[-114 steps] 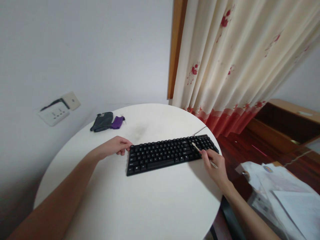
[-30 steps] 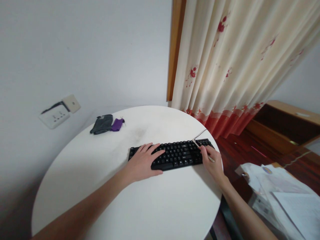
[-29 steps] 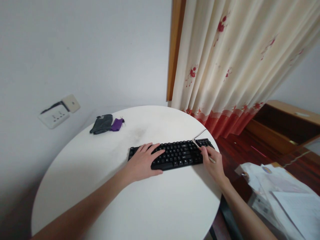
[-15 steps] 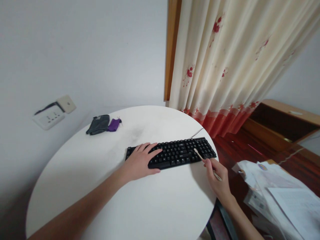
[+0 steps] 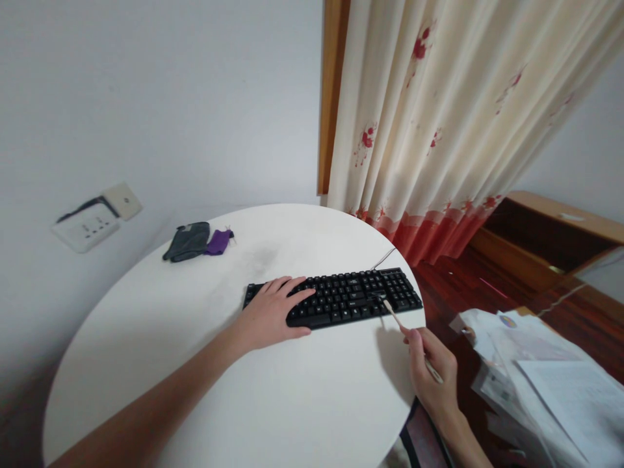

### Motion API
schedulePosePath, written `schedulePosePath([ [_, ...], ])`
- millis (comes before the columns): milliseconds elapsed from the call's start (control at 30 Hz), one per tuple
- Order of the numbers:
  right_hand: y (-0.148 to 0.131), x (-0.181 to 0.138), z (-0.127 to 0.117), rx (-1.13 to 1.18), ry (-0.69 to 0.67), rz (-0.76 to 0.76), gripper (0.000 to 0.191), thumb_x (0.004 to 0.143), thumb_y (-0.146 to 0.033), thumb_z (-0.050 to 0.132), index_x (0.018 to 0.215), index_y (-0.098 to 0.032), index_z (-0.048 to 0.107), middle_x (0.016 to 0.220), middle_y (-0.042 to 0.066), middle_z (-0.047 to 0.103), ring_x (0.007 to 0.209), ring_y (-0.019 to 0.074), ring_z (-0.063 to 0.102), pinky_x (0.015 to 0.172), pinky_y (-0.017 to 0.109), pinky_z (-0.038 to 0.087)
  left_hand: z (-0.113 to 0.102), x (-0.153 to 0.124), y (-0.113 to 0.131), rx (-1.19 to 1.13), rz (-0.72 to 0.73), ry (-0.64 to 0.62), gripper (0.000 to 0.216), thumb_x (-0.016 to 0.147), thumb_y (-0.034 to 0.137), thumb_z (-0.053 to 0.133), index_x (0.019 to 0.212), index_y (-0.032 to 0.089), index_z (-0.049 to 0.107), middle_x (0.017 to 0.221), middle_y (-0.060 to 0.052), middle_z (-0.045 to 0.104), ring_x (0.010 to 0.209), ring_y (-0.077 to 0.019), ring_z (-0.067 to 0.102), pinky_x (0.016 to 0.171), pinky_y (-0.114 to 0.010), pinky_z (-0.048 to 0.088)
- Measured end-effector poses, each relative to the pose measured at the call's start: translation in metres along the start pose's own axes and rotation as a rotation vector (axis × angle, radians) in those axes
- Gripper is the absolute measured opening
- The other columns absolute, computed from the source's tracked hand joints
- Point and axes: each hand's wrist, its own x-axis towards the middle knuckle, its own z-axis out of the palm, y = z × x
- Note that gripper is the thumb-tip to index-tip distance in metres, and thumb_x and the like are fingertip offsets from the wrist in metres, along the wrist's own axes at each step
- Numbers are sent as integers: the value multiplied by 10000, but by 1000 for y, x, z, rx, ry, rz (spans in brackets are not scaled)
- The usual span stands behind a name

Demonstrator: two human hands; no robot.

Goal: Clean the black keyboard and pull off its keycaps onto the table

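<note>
A black keyboard (image 5: 348,297) lies on the white round table (image 5: 273,403), its cable running off the back edge. My left hand (image 5: 273,314) rests spread over the keyboard's left part, fingers on the keys and thumb by the front edge. A pale toothbrush (image 5: 396,316) is pinched in my right hand (image 5: 431,364), which is past the keyboard's front right corner. The brush head points at the keys near the arrow cluster; whether it touches them I cannot tell.
Toward the back left of the table lie a dark grey folded cloth (image 5: 188,242) and a small purple cloth (image 5: 219,242). A wall socket (image 5: 86,226) is at left. Right of the table are a curtain (image 5: 414,130), a wooden cabinet (image 5: 560,214) and plastic bags with papers (image 5: 560,390).
My right hand has drawn the toothbrush back toward me and slightly right, its head shifting toward the keyboard's front edge. My left hand stays on the keyboard. The view has shifted slightly.
</note>
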Motion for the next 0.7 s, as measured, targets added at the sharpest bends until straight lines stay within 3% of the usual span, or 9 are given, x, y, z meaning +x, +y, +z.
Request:
schedulePosePath([
  [200, -7, -5, -10, -41, 7, 38, 324, 962, -326, 480, 717, -173, 627, 649, 29, 592, 604, 160, 558, 569, 266, 404, 3, 0, -2, -18, 5, 10, 738, 746, 631, 651, 1410, 367, 465, 1530, -15, 367, 1353, -353, 338, 1116, -511, 278],
  [367, -15, 27, -16, -45, 107, 58, 380, 961, -385, 478, 727, -159, 673, 607, 27, 592, 566, 154, 546, 534, 261, 388, 3, 0, -2, -7, 11, 11, 728, 754, 615, 655, 1409, 361, 463, 1527, -17, 370, 1356, -347, 330, 1114, -510, 279],
  [500, -14, 69, -2, -12, 153, 20, 392, 956, -407, 482, 783, -144, 716, 630, 34, 617, 581, 155, 552, 546, 266, 384, 2, -1, -2, -14, 14, 12, 728, 758, 625, 646, 1412, 365, 459, 1534, -15, 363, 1359, -350, 328, 1116, -511, 276],
  [700, 2, 112, 32, 1, 88, 11, 416, 940, -449, 495, 804, -138, 736, 645, 41, 647, 577, 160, 550, 556, 274, 377, 1, -1, -1, -10, 7, -5, 741, 761, 640, 636, 1425, 371, 443, 1540, -19, 353, 1363, -350, 322, 1116, -507, 273],
])
